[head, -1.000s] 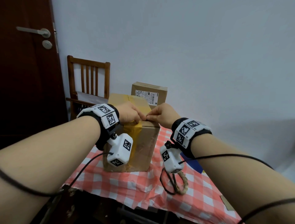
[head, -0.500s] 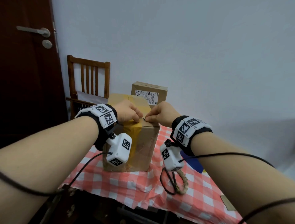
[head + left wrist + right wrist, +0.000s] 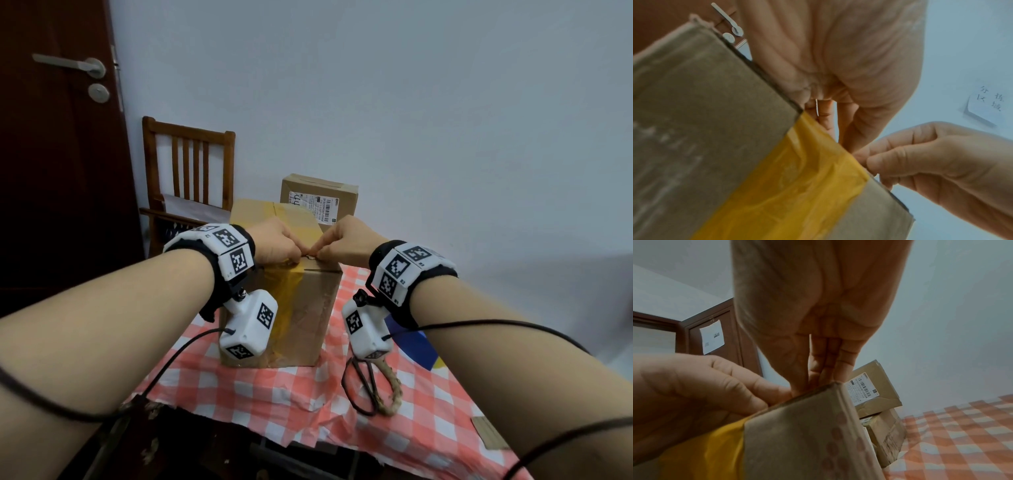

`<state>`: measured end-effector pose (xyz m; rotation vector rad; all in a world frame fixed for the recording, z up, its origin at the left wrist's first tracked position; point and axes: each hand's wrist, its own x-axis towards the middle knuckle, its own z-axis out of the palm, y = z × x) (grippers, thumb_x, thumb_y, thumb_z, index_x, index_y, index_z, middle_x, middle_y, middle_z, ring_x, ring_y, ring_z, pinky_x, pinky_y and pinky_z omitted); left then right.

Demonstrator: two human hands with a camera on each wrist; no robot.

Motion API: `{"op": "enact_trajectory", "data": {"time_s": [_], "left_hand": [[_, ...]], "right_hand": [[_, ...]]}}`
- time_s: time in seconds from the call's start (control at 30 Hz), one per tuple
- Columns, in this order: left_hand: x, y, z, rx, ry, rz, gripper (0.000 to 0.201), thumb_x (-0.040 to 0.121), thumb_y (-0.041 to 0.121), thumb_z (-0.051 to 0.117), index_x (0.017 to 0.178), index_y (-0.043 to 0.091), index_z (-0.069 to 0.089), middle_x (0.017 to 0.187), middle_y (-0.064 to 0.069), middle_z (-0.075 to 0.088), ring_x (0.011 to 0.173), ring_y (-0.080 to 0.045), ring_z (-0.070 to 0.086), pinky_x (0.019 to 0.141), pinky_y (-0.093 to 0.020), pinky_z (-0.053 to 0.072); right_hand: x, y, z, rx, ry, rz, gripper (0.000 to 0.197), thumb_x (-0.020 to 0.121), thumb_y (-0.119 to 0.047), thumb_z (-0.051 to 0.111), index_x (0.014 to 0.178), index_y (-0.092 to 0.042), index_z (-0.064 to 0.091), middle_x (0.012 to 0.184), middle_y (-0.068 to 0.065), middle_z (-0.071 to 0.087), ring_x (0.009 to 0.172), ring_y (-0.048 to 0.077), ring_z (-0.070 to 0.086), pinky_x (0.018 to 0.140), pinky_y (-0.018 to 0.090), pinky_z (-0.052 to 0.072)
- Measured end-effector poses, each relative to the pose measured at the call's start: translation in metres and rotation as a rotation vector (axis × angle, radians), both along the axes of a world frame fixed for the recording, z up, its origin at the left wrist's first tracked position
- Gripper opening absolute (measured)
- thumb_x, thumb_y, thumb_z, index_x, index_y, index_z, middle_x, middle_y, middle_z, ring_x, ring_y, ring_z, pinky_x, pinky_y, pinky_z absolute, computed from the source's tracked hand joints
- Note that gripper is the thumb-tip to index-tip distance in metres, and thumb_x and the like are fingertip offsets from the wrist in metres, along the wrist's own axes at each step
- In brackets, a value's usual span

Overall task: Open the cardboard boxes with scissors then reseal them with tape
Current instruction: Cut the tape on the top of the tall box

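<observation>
Large cardboard box (image 3: 310, 308): plain brown, with translucent yellow tape (image 3: 287, 298) band down near face and over top. Smaller box (image 3: 318, 193) behind: same brown, white label (image 3: 313, 205) with black barcode print. Cloth on tabletop (image 3: 281, 387): red-and-white check. Scissors (image 3: 371, 387): dark loop handle, other handle wrapped in tan cord. Wristbands (image 3: 407, 270): black with white blocks bearing black square markers. Chair (image 3: 188, 164): reddish-brown wood. Door (image 3: 51, 154): dark brown, silver handle. Wall (image 3: 411, 102): pale blue-grey. Blue patch (image 3: 411, 339) on cloth beside right wrist.
</observation>
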<state>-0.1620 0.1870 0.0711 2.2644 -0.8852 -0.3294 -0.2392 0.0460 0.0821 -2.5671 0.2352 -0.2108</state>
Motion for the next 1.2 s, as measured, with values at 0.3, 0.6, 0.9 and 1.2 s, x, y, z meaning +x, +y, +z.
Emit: {"op": "enact_trajectory", "data": {"time_s": [0.3,0.6,0.9,1.2], "left_hand": [[0.006,-0.008,-0.004,-0.009,0.028,-0.002,0.021,0.083,0.021,0.067,0.095,0.006,0.076,0.113,-0.015,0.066,0.111,-0.028,0.059,0.098,-0.040,0.046],[0.010,-0.007,-0.006,0.028,0.011,-0.041,0.027,0.083,0.029,0.065,0.090,0.004,0.073,0.095,-0.013,0.058,0.086,-0.024,0.052,0.076,-0.035,0.043],[0.015,-0.010,-0.010,0.051,-0.015,-0.044,0.030,0.084,0.029,0.066,0.092,0.001,0.073,0.092,-0.012,0.058,0.084,-0.021,0.051,0.074,-0.034,0.042],[0.013,-0.010,-0.008,0.041,0.007,-0.048,0.027,0.086,0.025,0.065,0.092,0.000,0.073,0.091,-0.010,0.055,0.085,-0.021,0.050,0.074,-0.031,0.042]], "right_hand": [[-0.001,-0.014,-0.009,0.131,-0.100,-0.048,0.018,0.087,-0.003,0.062,0.100,-0.008,0.074,0.097,0.010,0.072,0.082,0.011,0.061,0.081,0.023,0.054],[0.003,-0.004,-0.007,-0.173,-0.038,0.001,0.020,0.087,-0.022,0.068,0.102,-0.012,0.075,0.094,0.004,0.072,0.083,0.010,0.059,0.073,0.019,0.044],[-0.002,-0.004,-0.007,-0.424,0.075,0.033,0.029,0.092,-0.033,0.055,0.098,-0.014,0.076,0.099,0.007,0.067,0.090,0.020,0.061,0.078,0.031,0.052],[-0.023,-0.006,-0.002,-0.249,0.018,0.034,0.034,0.092,-0.020,0.050,0.122,-0.018,0.066,0.122,0.004,0.065,0.114,0.019,0.056,0.099,0.031,0.044]]}}
